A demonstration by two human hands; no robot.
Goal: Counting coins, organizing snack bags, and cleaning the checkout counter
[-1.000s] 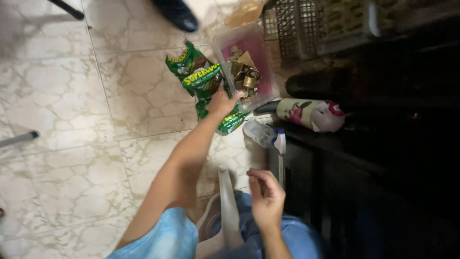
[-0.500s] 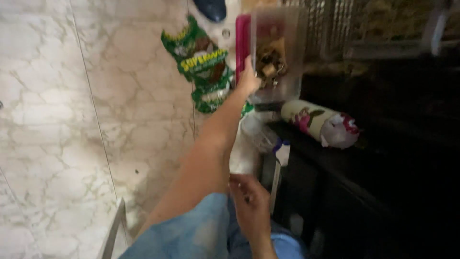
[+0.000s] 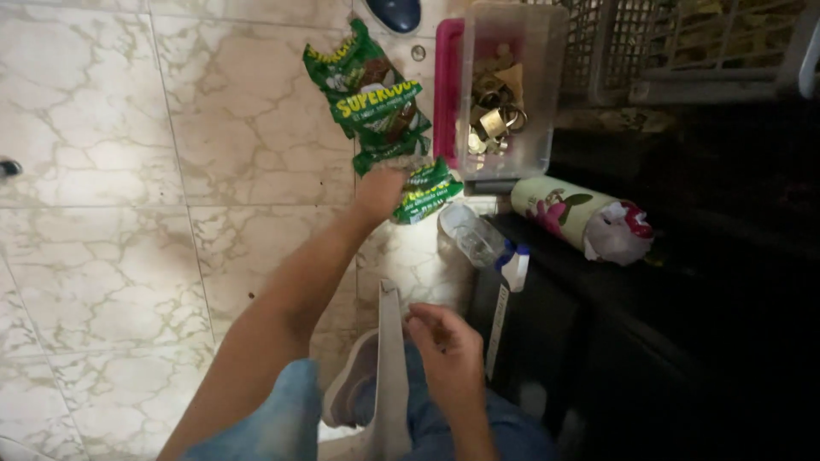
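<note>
Green snack packets — left hand closed on one; right hand's grip loose, touching a flat strip.

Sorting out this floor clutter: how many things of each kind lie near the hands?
Green snack packets: 3, one under the left hand
Clear box of padlocks: 1
Plastic bottle: 1
Cylinder canister: 1
Grey strip by the right hand: 1
Total: 7
</note>
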